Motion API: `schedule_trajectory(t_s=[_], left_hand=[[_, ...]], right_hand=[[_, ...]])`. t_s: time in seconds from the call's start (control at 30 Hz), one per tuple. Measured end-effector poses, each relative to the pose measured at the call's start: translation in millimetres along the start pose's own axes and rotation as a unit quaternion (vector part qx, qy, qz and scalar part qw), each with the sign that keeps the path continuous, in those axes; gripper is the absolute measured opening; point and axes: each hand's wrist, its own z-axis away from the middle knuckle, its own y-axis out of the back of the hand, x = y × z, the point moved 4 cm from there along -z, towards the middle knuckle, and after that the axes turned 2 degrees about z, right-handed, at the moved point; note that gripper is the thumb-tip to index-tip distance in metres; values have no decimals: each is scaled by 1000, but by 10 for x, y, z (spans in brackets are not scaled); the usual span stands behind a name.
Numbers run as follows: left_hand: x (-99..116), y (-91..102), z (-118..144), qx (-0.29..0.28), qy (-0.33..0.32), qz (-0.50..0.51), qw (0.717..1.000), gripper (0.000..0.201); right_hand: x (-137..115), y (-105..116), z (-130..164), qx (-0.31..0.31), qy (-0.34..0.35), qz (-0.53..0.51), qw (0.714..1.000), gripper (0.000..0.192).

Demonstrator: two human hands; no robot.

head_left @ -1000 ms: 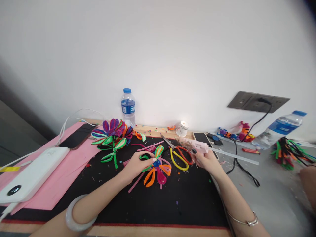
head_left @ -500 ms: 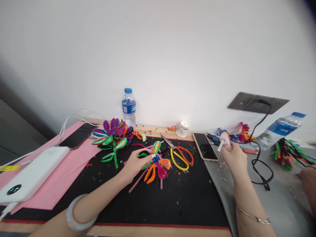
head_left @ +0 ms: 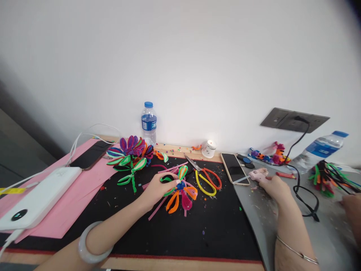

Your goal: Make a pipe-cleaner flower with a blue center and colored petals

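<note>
The left hand (head_left: 158, 188) rests on the black mat (head_left: 180, 229), fingers curled loosely over a pipe-cleaner flower (head_left: 180, 190) with orange, pink and green loop petals; the fingertips touch its blue centre, but the hand covers the near-left petals, so how firmly it grips cannot be told. The right hand (head_left: 275, 187) lies well to the right on the grey sheet (head_left: 254, 214), fingers closed around the handle of a pink glue gun (head_left: 258, 174). The gun lies low on the sheet, its glue stick pointing left toward a smartphone (head_left: 234, 168); the nozzle end is hidden behind the hand. The gun's black cord (head_left: 306, 199) loops off to a wall socket (head_left: 295, 119). Between the hands lie scissors (head_left: 204, 177) with yellow and red handles. At the right edge, another person's hand (head_left: 352, 210) is cut off and blurred.
</note>
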Motion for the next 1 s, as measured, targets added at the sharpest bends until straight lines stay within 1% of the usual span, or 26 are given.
schedule_trajectory(t_s=[0.07, 0.1, 0.13, 0.17, 0.23, 0.3, 0.37, 0.47, 0.5, 0.53, 0.63, 0.67, 0.77, 0.83, 0.9, 1.0], left_hand=[[-14, 11, -14, 5, -15, -14, 1000, 27], [-20, 14, -18, 6, -19, -18, 1000, 26], [-26, 14, -20, 5, -18, -17, 1000, 26], [-31, 12, -19, 2, -14, -13, 1000, 26], [-36, 5, -14, -2, -3, 0, 1000, 26], [-36, -2, -9, -5, 1, 9, 1000, 27], [-42, -4, -11, -8, 0, 9, 1000, 27], [-68, -4, -27, -18, -7, -8, 1000, 26], [-79, -3, -33, -22, -8, -15, 1000, 26], [-92, -1, -38, -24, -6, -22, 999, 26], [-123, -5, -40, -37, 15, -24, 999, 28], [-127, -11, -35, -45, 24, -19, 999, 29], [-106, -24, -15, -65, 34, -9, 997, 30], [-73, -26, -4, -71, 26, -17, 997, 29], [-42, -29, 4, -79, 16, -28, 996, 27], [-25, -48, 11, -102, 16, -32, 994, 24]], right_hand=[[-15, 83, 63, 18, -10, 11, 1000, 52], [-44, 148, 107, 41, -8, 11, 999, 53], [-88, 231, 160, 79, -2, -1, 997, 53], [-154, 321, 219, 122, 14, -25, 992, 48], [-333, 496, 347, 202, 58, -91, 973, 36], [-573, 612, 455, 219, 109, -142, 959, 28], [-866, 676, 537, 187, 169, -192, 949, 24], [-1388, 693, 650, 71, 289, -203, 933, 22], [-1575, 685, 696, 25, 341, -199, 918, 22], [-1759, 684, 746, -12, 392, -207, 896, 24], [-2269, 680, 870, -64, 493, -219, 840, 28], [-2432, 656, 906, -78, 517, -205, 828, 30], [-2884, 508, 1019, -123, 579, -153, 791, 36], [-3138, 346, 1108, -166, 621, -117, 757, 40], [-3342, 181, 1188, -181, 660, -95, 723, 41], [-3549, -66, 1264, -199, 693, -48, 691, 44]])
